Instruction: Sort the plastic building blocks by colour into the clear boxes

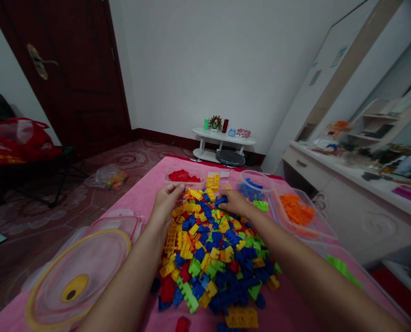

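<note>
A mixed pile of plastic building bricks point(208, 244) in yellow, blue, green, red and orange lies in front of me. At the pile's far left edge is my left hand point(167, 199), its fingers slightly apart beside some yellow bricks point(194, 194). My right hand point(233, 203) reaches over the far side of the pile and grips a blue brick point(222, 201) between thumb and fingers. Just beyond the hands, yellow bricks point(212, 180) stand in a clear container. Parts of the fingers on both hands are hidden.
Clear containers hold red bricks point(183, 175), blue bricks point(252, 188), orange bricks point(297, 210) and green bricks point(342, 269). A round yellow-rimmed lid point(122, 236) lies at left on the pink cloth point(146, 184). A white dresser point(330, 180) stands close at right.
</note>
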A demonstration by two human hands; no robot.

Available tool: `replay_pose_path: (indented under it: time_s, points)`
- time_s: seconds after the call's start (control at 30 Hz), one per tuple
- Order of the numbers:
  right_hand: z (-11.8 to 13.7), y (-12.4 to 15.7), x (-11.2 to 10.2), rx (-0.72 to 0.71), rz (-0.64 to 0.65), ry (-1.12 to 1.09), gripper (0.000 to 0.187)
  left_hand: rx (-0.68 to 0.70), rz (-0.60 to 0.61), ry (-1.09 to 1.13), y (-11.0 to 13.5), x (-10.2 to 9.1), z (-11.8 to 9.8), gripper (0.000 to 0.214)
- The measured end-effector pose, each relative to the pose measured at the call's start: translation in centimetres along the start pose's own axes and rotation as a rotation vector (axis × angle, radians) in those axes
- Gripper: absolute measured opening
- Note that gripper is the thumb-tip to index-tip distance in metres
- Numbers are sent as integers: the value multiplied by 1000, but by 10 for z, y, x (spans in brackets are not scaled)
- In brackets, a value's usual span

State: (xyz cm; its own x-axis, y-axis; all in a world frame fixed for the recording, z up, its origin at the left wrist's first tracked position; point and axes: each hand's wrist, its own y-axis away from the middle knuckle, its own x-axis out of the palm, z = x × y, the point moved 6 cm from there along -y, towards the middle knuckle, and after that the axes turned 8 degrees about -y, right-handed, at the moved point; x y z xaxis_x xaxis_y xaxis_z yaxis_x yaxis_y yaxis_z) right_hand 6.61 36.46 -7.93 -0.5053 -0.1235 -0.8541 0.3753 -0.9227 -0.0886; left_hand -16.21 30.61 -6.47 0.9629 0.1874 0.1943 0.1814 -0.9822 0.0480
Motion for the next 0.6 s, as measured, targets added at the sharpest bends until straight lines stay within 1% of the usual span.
replay_pose_path:
  time_s: [0.13,0.2,0.27,0.37,0.43,0.5,0.6]
  points:
    - [7,16,-12,31,-21,-72,16,21,124,-184,-2,14,13,38]
    - [12,23,-15,60,-28,-116,15,103,182,-358,-1,23,17,34]
    - [17,29,-15,69,-15,-165,15,277,249,-608,5,36,17,32]
    - [24,35,-8,54,33,-296,16,594,352,-997,24,58,17,46]
    - [25,38,-6,57,39,-367,18,704,426,-1171,35,69,22,52]
    - [21,41,-7,88,12,-394,18,729,484,-1281,41,75,28,47]
    - [9,44,-21,146,-83,-416,16,722,487,-1346,41,77,32,34]
